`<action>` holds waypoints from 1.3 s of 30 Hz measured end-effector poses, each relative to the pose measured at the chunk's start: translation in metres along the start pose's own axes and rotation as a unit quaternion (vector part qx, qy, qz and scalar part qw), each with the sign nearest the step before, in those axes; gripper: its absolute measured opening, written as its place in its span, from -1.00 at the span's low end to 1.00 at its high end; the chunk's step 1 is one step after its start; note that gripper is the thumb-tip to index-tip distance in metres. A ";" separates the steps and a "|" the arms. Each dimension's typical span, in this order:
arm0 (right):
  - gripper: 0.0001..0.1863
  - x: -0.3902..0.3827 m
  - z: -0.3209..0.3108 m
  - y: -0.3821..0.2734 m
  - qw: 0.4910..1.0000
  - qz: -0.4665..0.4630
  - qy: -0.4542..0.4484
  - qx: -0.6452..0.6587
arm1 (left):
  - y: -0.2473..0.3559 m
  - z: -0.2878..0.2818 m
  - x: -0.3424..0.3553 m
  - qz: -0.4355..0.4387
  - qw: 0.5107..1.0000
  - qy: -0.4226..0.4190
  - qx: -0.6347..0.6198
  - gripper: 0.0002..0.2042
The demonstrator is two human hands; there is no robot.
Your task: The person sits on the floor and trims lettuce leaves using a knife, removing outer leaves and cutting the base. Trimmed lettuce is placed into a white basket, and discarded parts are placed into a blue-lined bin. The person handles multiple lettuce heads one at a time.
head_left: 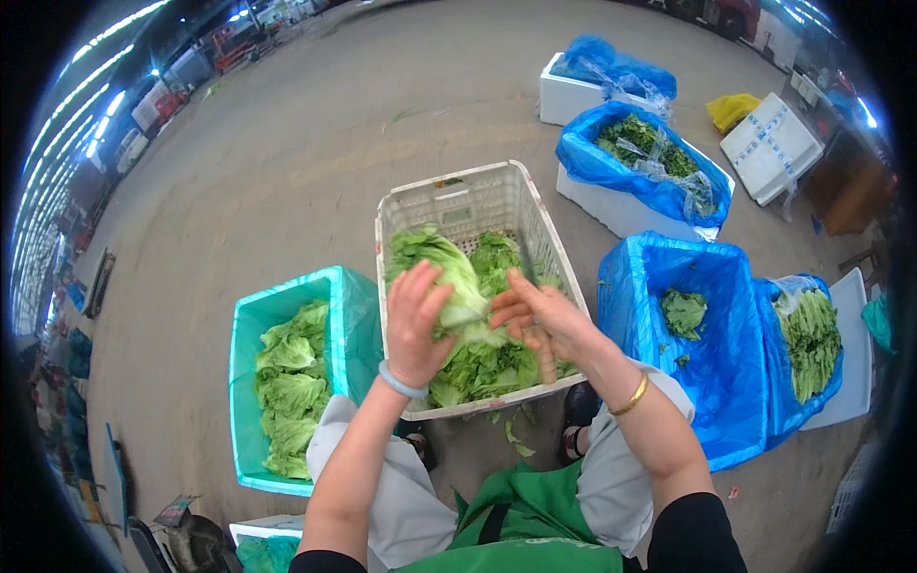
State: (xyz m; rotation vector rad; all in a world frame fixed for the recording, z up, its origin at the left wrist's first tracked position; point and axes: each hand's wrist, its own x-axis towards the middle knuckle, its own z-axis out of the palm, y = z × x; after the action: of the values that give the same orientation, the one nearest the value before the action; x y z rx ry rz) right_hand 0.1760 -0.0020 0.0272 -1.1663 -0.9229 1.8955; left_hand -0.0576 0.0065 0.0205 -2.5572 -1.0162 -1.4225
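Observation:
A leafy green lettuce head (pixel 449 277) with a pale base is tilted over the crate, its leaf tips toward the far left. My left hand (pixel 416 320) is against its near left side, fingers bent around it; the palm side is hidden. Just to the right of the pale base, my right hand (pixel 543 317) has its fingers spread and nothing in them. Below both hands stands a white plastic crate (pixel 546 224) with slatted walls, holding more lettuce (pixel 492 368) and loose leaves.
Left of the crate is a box lined in turquoise plastic (pixel 250 401), holding lettuce heads. To the right, a blue-lined box (pixel 712 382) holds a few leaves, beside another blue-lined box of greens (pixel 812 344). White foam boxes (pixel 602 201) stand farther back. Leaf scraps (pixel 516 437) lie by my feet.

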 end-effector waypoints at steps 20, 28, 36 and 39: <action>-0.74 0.016 0.016 0.027 0.981 -0.112 0.053 0.151 | 0.012 0.029 -0.007 -0.554 0.477 -0.088 -0.677 -0.53; -0.60 0.011 0.027 0.028 0.878 -0.328 0.275 -0.214 | 0.005 0.042 -0.010 -0.534 0.495 0.003 -0.685 -0.57; -0.77 0.012 0.035 0.040 0.918 -0.310 0.189 -0.160 | -0.010 0.054 -0.023 -0.536 0.473 0.060 -0.697 -0.57; -0.80 0.012 0.038 0.043 0.918 -0.318 0.194 -0.134 | -0.010 0.055 -0.027 -0.536 0.440 0.101 -0.713 -0.54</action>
State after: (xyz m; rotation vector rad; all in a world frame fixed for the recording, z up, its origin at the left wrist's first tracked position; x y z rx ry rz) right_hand 0.1279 -0.0208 -0.0017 -1.1544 -1.1752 0.9977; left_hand -0.0321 0.0194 -0.0346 -1.2789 -2.0952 -4.3215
